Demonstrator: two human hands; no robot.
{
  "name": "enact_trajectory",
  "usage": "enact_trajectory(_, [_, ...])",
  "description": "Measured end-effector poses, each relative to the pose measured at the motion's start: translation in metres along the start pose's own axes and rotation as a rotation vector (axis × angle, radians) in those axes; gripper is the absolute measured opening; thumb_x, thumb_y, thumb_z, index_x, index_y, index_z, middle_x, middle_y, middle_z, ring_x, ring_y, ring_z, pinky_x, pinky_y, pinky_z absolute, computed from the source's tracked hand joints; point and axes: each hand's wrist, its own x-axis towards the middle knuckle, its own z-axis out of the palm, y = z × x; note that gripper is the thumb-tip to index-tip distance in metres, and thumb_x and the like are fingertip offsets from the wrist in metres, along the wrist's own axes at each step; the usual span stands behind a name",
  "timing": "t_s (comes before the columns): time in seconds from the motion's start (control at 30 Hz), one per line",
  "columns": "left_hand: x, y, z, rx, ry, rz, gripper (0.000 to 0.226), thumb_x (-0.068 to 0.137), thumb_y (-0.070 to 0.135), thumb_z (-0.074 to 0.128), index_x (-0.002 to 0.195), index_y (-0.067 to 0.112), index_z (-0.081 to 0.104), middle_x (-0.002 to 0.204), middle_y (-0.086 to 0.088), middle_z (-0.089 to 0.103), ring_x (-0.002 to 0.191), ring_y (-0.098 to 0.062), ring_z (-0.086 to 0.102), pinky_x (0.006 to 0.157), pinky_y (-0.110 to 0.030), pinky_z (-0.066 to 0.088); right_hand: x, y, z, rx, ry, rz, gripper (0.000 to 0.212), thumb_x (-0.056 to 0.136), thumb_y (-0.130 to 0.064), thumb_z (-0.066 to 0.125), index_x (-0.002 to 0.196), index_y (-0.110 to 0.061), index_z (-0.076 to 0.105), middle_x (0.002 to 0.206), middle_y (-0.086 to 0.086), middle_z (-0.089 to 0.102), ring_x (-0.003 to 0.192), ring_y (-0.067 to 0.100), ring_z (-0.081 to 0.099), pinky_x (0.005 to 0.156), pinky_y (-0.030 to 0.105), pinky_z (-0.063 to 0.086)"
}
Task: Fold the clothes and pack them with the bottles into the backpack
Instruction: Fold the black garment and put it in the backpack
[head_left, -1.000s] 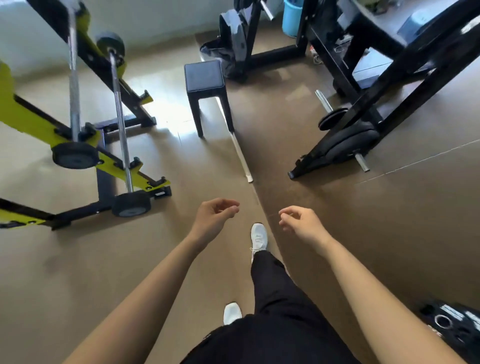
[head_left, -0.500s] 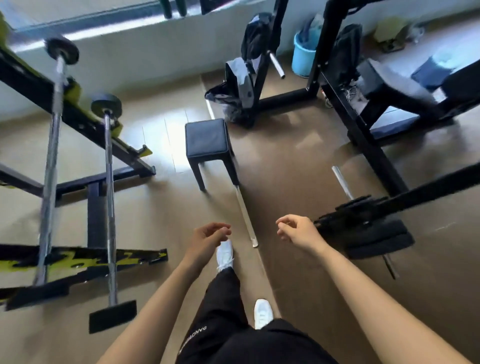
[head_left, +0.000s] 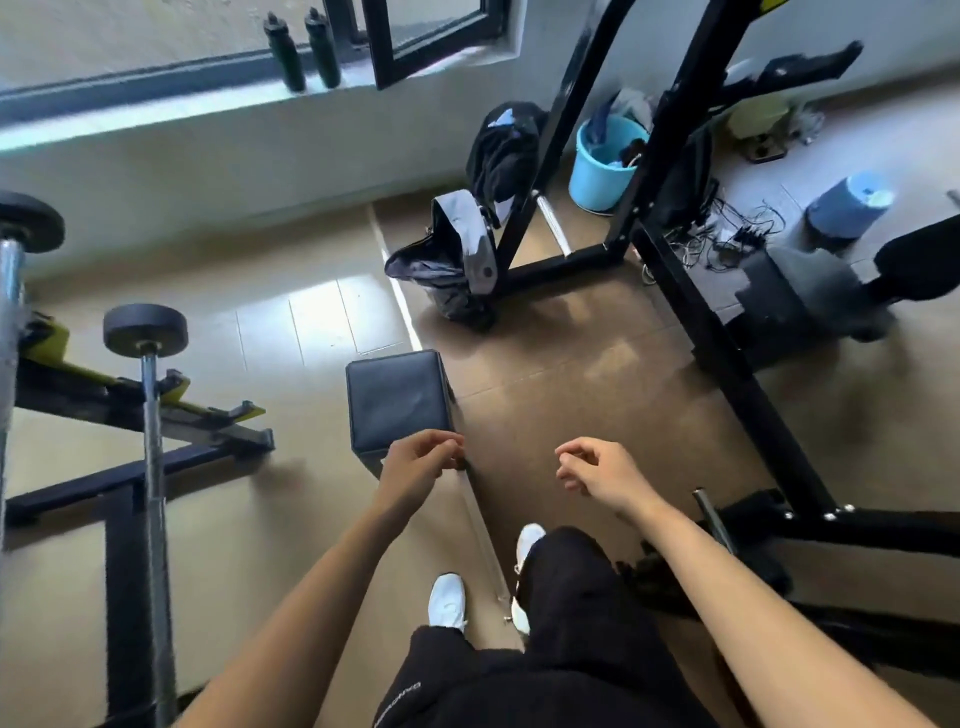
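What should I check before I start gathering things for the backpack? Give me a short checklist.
1. Hands free: left hand and right hand hold nothing. Ok.
2. Bag ready: the backpack sits on the floor, top gaping open. Ok.
3. Drinks found: two dark bottles stand upright on the window sill. Ok.
4. Folding done: the dark garment hangs unfolded just above the backpack. Not ok.
5. Path clear: the black stool stands right ahead. Not ok; probably step round it.
6. Space inside the backpack: cannot tell.
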Motion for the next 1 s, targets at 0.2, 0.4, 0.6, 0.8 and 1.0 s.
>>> enact_trajectory(0.2, [0.126, 0.055, 0.009, 0.022, -0.053, -0.022, 0.017, 0.102, 0.013, 0.061, 0.109, 0.012, 0.077, 0.099, -0.008, 0.077, 0.091, -0.021, 0.073, 0.080, -0.030, 0.063, 0.143, -0.051, -0.044, -0.040, -0.058, -0.012, 0.013, 0.098, 0.000, 0.057, 0.097, -0.008, 0.066, 0.079, 0.011, 0.066, 0.057, -0.001, 0.064, 0.059, 0.016, 0.052])
enact_trajectory(0.4, [0.236, 0.112, 0.027, -0.033, 0.080, -0.089, 0.020, 0.101, 0.009, 0.062, 0.099, 0.021, 0.077, 0.098, 0.002, 0.079, 0.096, -0.018, 0.072, 0.075, -0.019, 0.056, 0.291, -0.107, -0.098, -0.099, -0.178, -0.037, 0.010, 0.096, -0.001, 0.058, 0.097, -0.006, 0.066, 0.082, 0.012, 0.065, 0.076, 0.023, 0.062, 0.069, 0.030, 0.054])
enact_trajectory(0.6, [0.321, 0.174, 0.027, -0.122, 0.133, -0.155, 0.015, 0.100, 0.005, 0.061, 0.105, 0.005, 0.075, 0.095, -0.010, 0.077, 0.088, -0.020, 0.072, 0.073, -0.017, 0.056, 0.396, -0.174, -0.141, -0.195, -0.157, -0.055, 0.015, 0.094, -0.006, 0.060, 0.087, -0.017, 0.068, 0.077, 0.007, 0.069, 0.070, 0.019, 0.065, 0.072, 0.037, 0.058])
enact_trajectory(0.8, [0.432, 0.201, 0.013, -0.259, 0.188, -0.236, 0.016, 0.101, 0.007, 0.059, 0.100, 0.009, 0.076, 0.089, -0.012, 0.077, 0.079, -0.021, 0.068, 0.067, -0.019, 0.052, 0.494, -0.233, -0.143, -0.275, -0.159, -0.018, 0.009, 0.095, -0.010, 0.062, 0.103, -0.014, 0.065, 0.079, 0.006, 0.070, 0.071, 0.018, 0.066, 0.083, 0.043, 0.059])
enact_trajectory(1.0, [0.534, 0.226, -0.009, -0.310, 0.160, -0.247, 0.017, 0.101, 0.009, 0.060, 0.104, 0.008, 0.076, 0.087, -0.006, 0.077, 0.067, -0.003, 0.068, 0.069, -0.018, 0.050, 0.603, -0.324, -0.121, -0.482, -0.150, -0.087, 0.008, 0.094, -0.019, 0.064, 0.101, -0.017, 0.067, 0.087, 0.003, 0.069, 0.085, 0.023, 0.068, 0.079, 0.032, 0.054])
